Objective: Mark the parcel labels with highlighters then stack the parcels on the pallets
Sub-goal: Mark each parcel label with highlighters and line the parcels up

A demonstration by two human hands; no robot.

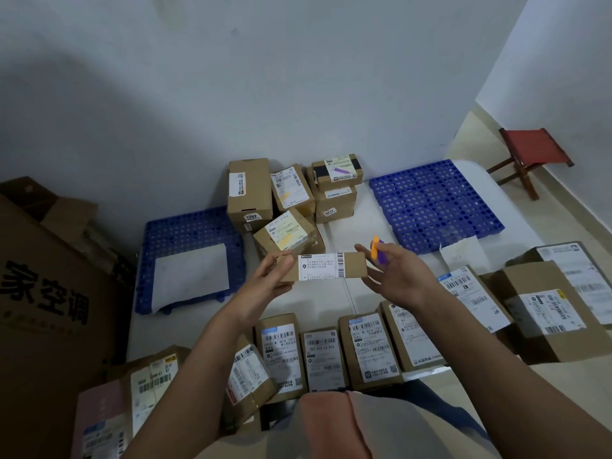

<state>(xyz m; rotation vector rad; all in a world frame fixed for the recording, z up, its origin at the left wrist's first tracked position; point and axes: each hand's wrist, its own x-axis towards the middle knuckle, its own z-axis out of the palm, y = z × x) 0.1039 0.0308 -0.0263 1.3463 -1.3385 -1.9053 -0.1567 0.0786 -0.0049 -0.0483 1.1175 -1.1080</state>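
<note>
Head view, nearest me: a row of unmarked parcels (323,357) lies on the floor, and above it my left hand (265,286) grips one end of a slim parcel (323,266), thumb on top, fingers curled beneath. My right hand (400,276) touches the opposite end with loosely spread fingers while holding the orange and purple highlighters (377,248). Beyond, marked parcels (288,200) are stacked between two blue pallets (433,203); I judge the highlighters may slip, or the parcel tilt, because the right hand does two jobs.
</note>
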